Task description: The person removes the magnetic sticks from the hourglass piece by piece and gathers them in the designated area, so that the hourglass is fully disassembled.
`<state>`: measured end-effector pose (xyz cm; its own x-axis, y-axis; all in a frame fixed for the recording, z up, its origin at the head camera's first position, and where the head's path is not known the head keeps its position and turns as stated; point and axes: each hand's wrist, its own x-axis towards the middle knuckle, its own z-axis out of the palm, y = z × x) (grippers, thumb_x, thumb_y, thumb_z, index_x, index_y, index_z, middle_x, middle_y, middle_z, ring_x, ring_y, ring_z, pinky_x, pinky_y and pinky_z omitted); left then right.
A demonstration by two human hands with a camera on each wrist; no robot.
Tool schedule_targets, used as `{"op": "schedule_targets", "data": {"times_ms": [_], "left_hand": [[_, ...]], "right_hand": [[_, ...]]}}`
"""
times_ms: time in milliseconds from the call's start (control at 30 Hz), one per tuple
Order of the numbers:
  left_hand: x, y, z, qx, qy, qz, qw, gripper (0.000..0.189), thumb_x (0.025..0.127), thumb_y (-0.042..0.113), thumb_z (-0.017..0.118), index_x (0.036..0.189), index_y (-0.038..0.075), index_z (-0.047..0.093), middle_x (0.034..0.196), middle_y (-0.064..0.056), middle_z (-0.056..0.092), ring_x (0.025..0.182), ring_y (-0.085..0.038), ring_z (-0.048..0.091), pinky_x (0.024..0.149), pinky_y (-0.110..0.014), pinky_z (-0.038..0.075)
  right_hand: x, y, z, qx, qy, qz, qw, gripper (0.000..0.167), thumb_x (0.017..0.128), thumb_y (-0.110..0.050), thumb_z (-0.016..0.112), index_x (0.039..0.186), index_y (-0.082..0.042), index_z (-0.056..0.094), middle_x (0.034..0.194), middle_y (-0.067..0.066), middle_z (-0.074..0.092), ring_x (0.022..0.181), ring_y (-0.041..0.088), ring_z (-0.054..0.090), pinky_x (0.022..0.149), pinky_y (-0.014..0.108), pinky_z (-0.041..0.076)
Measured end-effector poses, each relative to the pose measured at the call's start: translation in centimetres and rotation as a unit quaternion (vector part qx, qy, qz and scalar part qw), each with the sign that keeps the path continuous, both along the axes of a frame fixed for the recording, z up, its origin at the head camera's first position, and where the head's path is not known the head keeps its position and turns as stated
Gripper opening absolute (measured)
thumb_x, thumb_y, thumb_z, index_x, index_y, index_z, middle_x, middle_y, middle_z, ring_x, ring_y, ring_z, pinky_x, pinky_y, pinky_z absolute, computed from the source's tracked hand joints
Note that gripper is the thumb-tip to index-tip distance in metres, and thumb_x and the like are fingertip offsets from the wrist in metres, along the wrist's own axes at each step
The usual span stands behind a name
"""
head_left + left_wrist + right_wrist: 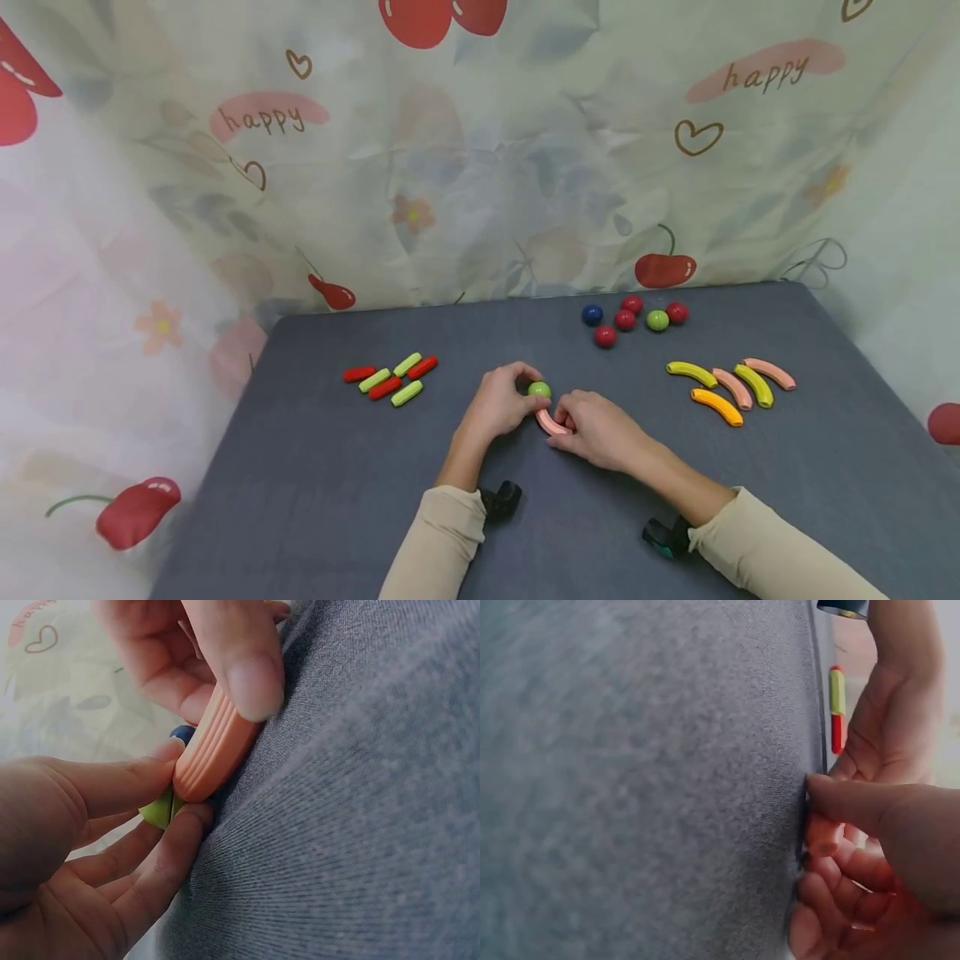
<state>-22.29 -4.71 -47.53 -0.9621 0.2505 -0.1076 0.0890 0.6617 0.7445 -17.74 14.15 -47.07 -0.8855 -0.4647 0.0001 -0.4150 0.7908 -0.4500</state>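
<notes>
My left hand [501,403] pinches a glossy green ball [539,389] between thumb and fingers near the middle of the table. Close against the ball sits the end of a pink curved piece [549,422], grooved along its side in the left wrist view. My right hand [600,427] grips the other end of that piece. In the left wrist view the left fingertips also reach the near end of the pink piece [217,742], and the green ball [157,810] is partly hidden behind them. The right thumb [855,801] lies along the pink piece in the right wrist view.
Short red and light green sticks [386,387] lie to the left. Several balls, red, blue [592,314] and green, sit at the back right. Yellow, orange [717,407] and pink curved pieces lie on the right. A patterned curtain [480,167] hangs behind the dark table [315,500].
</notes>
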Motion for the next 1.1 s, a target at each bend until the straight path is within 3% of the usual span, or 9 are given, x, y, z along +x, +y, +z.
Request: {"op": "schedule_targets", "data": {"times_ms": [67, 167, 267, 433, 567, 700, 900, 1100], "left_hand": [[0.0, 0.0, 0.0, -0.002, 0.009, 0.005, 1.0000, 0.029, 0.089, 0.031, 0.080, 0.115, 0.020, 0.072, 0.113, 0.000, 0.072, 0.096, -0.015, 0.063, 0.083, -0.034, 0.053], [-0.1, -0.2, 0.0, -0.014, 0.033, 0.024, 0.9991, 0.029, 0.089, 0.028, 0.080, 0.116, 0.018, 0.072, 0.111, -0.001, 0.073, 0.091, -0.015, 0.064, 0.080, -0.032, 0.053], [-0.3, -0.5, 0.4, -0.013, 0.047, 0.043, 0.9979, 0.029, 0.089, 0.026, 0.081, 0.116, 0.018, 0.072, 0.112, -0.002, 0.072, 0.089, -0.015, 0.064, 0.078, -0.032, 0.053], [-0.5, -0.3, 1.2, 0.015, 0.037, 0.048, 0.9980, 0.029, 0.090, 0.026, 0.080, 0.117, 0.020, 0.071, 0.117, -0.002, 0.068, 0.085, -0.012, 0.065, 0.075, -0.029, 0.054], [-1.9, 1.0, 2.0, 0.014, 0.048, 0.039, 0.9980, 0.029, 0.091, 0.025, 0.078, 0.120, 0.022, 0.072, 0.122, -0.002, 0.066, 0.089, -0.012, 0.067, 0.077, -0.029, 0.055], [-4.3, 3.4, 2.5, 0.000, 0.070, 0.021, 0.9973, 0.030, 0.093, 0.024, 0.076, 0.123, 0.022, 0.072, 0.125, 0.001, 0.068, 0.094, -0.014, 0.066, 0.082, -0.033, 0.055], [-7.4, 7.2, 1.3, -0.023, 0.096, 0.038, 0.9943, 0.030, 0.092, 0.024, 0.078, 0.122, 0.024, 0.073, 0.123, 0.006, 0.072, 0.109, -0.017, 0.064, 0.093, -0.036, 0.053], [-8.4, 9.4, -0.6, -0.042, 0.118, 0.072, 0.9895, 0.033, 0.091, 0.027, 0.079, 0.122, 0.027, 0.072, 0.123, 0.008, 0.073, 0.115, -0.023, 0.058, 0.099, -0.037, 0.049]], "right_hand": [[-0.1, 0.2, 0.1, -0.013, -0.015, 0.032, 0.9993, 0.020, 0.087, -0.029, 0.082, 0.088, -0.016, 0.066, 0.081, -0.005, 0.058, 0.068, 0.005, 0.047, 0.062, 0.020, 0.040], [-0.1, 1.0, 0.8, -0.047, -0.092, 0.107, 0.9889, 0.015, 0.090, -0.029, 0.079, 0.092, -0.019, 0.068, 0.081, -0.007, 0.059, 0.068, 0.003, 0.050, 0.063, 0.020, 0.043], [0.3, 2.3, 2.2, -0.054, -0.120, 0.128, 0.9830, 0.010, 0.092, -0.031, 0.076, 0.097, -0.024, 0.071, 0.084, -0.011, 0.060, 0.072, 0.002, 0.052, 0.066, 0.020, 0.045], [1.1, 6.4, 3.7, -0.016, -0.018, 0.012, 0.9996, 0.011, 0.092, -0.031, 0.077, 0.100, -0.024, 0.073, 0.089, -0.009, 0.058, 0.076, 0.004, 0.050, 0.067, 0.022, 0.045], [1.2, 10.2, 3.6, 0.002, 0.021, -0.071, 0.9972, 0.011, 0.091, -0.028, 0.077, 0.092, -0.018, 0.072, 0.080, -0.006, 0.057, 0.070, 0.007, 0.048, 0.063, 0.023, 0.041], [1.2, 12.7, 2.8, 0.027, 0.029, -0.111, 0.9930, 0.012, 0.091, -0.024, 0.078, 0.087, -0.015, 0.072, 0.070, -0.006, 0.057, 0.064, 0.007, 0.047, 0.064, 0.025, 0.038], [1.7, 14.3, 1.6, 0.043, 0.028, -0.133, 0.9897, 0.009, 0.091, -0.017, 0.076, 0.090, -0.010, 0.071, 0.075, -0.004, 0.058, 0.072, 0.010, 0.050, 0.064, 0.025, 0.042], [1.8, 14.7, 1.1, 0.075, 0.007, -0.164, 0.9835, 0.014, 0.094, -0.021, 0.073, 0.088, -0.009, 0.070, 0.067, -0.006, 0.058, 0.065, 0.010, 0.057, 0.060, 0.028, 0.043]]}}
